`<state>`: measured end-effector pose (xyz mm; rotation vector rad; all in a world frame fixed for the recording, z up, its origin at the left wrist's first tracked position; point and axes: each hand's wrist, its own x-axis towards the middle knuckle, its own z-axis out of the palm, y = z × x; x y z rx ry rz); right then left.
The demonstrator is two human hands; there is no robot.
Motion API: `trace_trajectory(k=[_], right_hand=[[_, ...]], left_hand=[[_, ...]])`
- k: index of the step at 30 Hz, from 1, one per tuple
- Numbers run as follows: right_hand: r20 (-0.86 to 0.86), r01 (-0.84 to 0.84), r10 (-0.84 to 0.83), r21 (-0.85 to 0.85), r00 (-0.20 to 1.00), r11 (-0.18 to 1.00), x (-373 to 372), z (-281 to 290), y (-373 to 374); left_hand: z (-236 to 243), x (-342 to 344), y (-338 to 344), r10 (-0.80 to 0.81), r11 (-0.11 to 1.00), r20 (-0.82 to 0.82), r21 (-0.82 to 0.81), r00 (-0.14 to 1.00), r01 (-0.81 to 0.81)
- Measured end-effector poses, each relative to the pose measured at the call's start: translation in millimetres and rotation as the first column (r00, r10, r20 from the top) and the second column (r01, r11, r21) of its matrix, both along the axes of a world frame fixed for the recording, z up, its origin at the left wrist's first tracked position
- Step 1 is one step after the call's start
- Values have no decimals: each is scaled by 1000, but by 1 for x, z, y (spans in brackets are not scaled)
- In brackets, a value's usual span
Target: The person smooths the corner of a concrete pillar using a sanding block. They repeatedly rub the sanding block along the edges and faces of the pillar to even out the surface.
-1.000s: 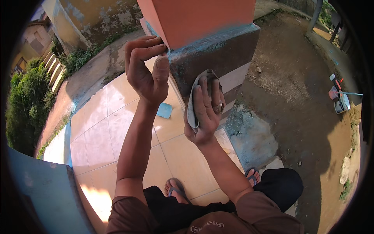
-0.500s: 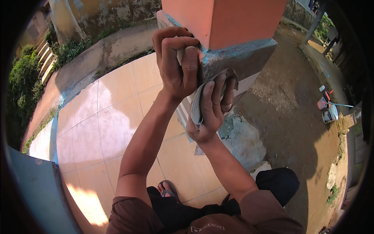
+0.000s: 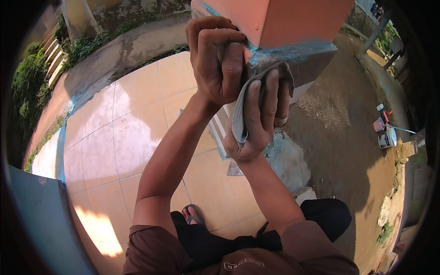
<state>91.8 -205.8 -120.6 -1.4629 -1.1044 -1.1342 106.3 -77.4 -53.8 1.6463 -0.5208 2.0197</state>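
Upper centre of the frame, the right hand (image 3: 259, 121) clasps a folded grey cloth (image 3: 243, 107) against the pillar corner (image 3: 293, 55); the left hand (image 3: 215, 62) is clenched there, perhaps pinching the cloth's top.

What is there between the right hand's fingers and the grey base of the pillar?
In the head view, a folded grey sheet, like sandpaper, lies between the right hand and the pillar base.

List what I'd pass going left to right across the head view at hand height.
Green bushes → tan floor tiles → left hand → right hand holding a grey sheet → bare dirt ground → paint can.
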Motion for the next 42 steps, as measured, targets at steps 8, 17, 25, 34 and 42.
trace_trajectory(k=[8,17,25,34,42], right_hand=[[1,65,-65,-22,998,998,-6,10,-2],[-72,-72,74,33,995,997,1,14,1],[-120,-196,207,98,971,976,-8,19,2],[-89,-184,191,79,978,980,-9,7,0],[-177,-227,224,4,958,974,-8,-10,-14]], left_hand=[[1,-4,2,33,999,-25,19,999,-33],[5,0,6,25,999,25,28,999,-26],[2,-1,6,13,999,28,32,1000,-13],[1,-7,7,118,988,-39,105,992,-113],[3,-5,7,94,992,-12,79,995,-93]])
